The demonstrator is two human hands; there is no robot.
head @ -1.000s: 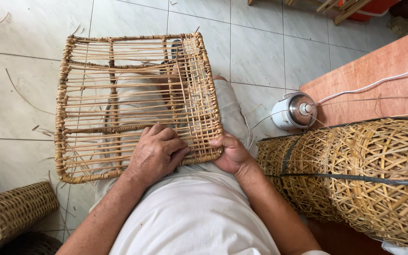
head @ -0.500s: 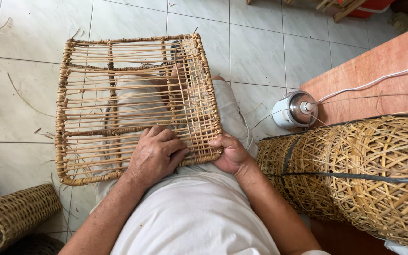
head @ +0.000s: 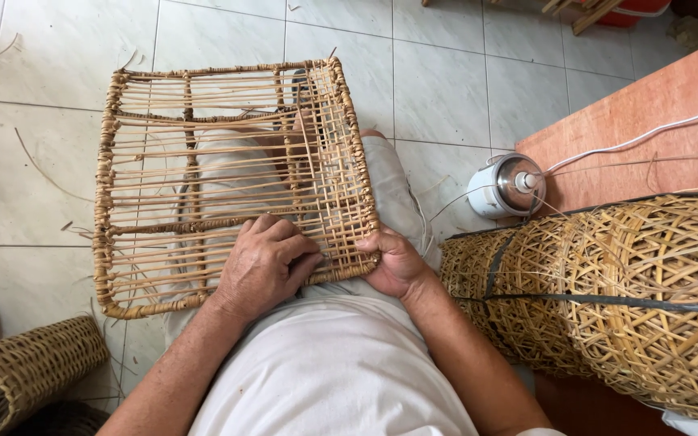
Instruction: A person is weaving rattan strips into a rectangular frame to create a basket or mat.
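The rattan frame (head: 228, 178) is light tan with a striped weave. The basket (head: 632, 299) is golden, open lattice. The floor tiles (head: 438, 89) are pale grey.
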